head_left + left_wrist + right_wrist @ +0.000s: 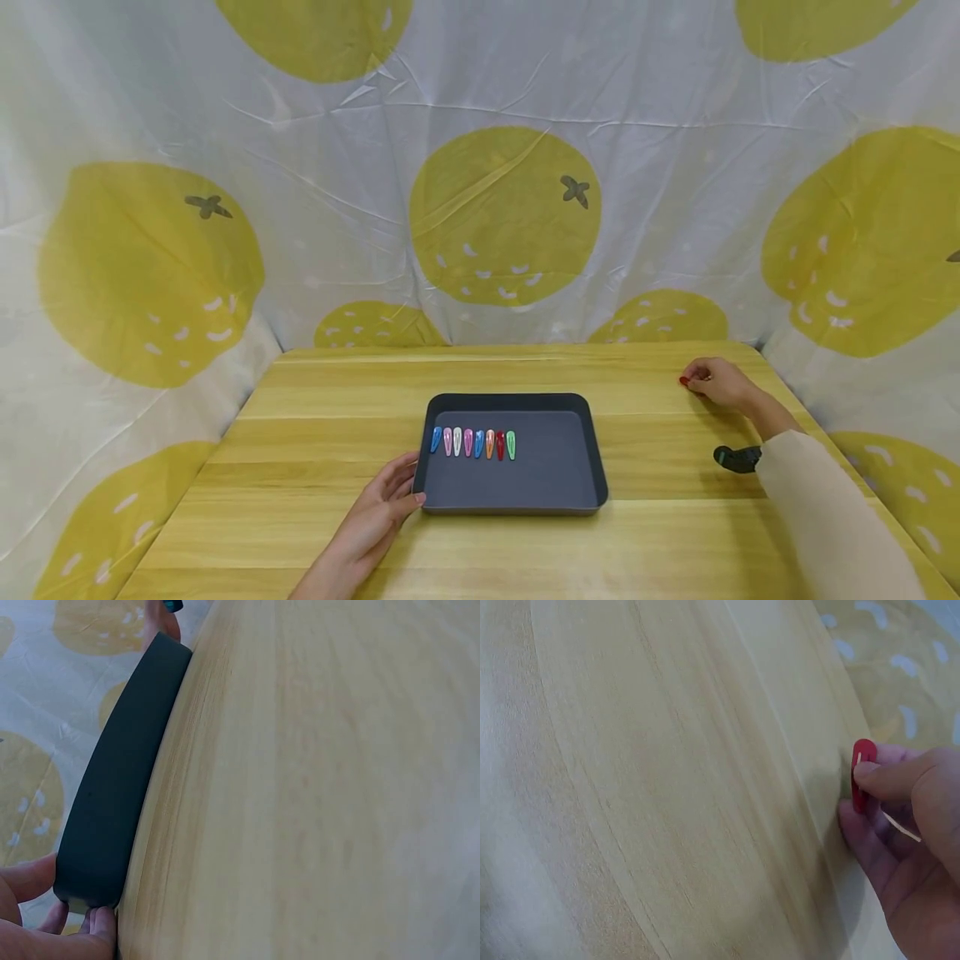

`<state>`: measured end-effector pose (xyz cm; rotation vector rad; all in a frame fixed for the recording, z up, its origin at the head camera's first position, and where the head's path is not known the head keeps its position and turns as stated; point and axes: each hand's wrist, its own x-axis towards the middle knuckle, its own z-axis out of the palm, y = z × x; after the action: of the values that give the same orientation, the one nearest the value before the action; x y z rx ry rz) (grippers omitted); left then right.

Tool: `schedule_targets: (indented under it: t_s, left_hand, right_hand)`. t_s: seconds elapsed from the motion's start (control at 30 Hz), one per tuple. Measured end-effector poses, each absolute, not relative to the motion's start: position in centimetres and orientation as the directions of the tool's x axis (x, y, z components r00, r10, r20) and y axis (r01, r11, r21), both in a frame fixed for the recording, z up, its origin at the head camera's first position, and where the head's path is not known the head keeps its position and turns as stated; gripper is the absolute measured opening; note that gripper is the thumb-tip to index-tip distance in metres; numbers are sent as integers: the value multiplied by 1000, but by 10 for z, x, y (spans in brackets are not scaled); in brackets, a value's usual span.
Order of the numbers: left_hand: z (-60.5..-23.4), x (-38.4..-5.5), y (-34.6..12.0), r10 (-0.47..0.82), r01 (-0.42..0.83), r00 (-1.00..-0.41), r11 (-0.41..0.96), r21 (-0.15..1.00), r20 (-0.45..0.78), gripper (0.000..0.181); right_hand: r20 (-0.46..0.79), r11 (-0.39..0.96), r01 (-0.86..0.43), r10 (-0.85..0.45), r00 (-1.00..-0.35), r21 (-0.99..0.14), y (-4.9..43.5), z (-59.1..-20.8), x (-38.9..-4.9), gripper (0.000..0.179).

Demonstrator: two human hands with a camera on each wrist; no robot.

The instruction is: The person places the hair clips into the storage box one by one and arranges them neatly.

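My left hand [375, 515] grips the dark grey tray [555, 483] at its near left corner, thumb at the front and fingers along the left side. The left wrist view shows the tray's outer wall [120, 772] between thumb and fingers. Inside the tray, several snap hair clips [479, 443] in blue, pink, white, orange, red and green lie side by side in a row, towards the left. Off to the right, my right hand [720, 382] pinches a red hair clip [861, 774] between thumb and fingers, above the wooden table.
The wooden table [315, 467] runs back to a hanging cloth [660, 208] printed with yellow fruit, which also borders both sides. A small black device [738, 458] sits at the cuff of the right sleeve [832, 517].
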<state>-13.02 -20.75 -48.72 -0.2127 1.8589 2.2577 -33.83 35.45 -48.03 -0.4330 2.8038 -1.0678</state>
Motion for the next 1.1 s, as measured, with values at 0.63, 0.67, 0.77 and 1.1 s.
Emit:
schedule_targets:
  t_s: [0.63, 0.67, 0.77, 1.1]
  left_hand:
    - [-485, -131, -206, 66, -281, -960, -174, 944, -273, 70]
    - [-485, -131, -207, 66, -281, -960, -174, 944, -274, 70]
    - [-485, -131, -207, 68, -283, -959, -177, 943, -275, 70]
    - [-485, -131, -206, 70, -283, -959, -176, 943, -275, 71]
  right_hand:
    - [-195, 370, 32, -412, -890, -929, 351, -471, -332, 34]
    - [-198, 357, 40, -418, -886, -933, 350, -471, -332, 35]
    - [-194, 331, 37, -457, -868, -943, 344, -468, -331, 39]
    - [-178, 294, 24, -510, -842, -955, 321, -459, -331, 39]
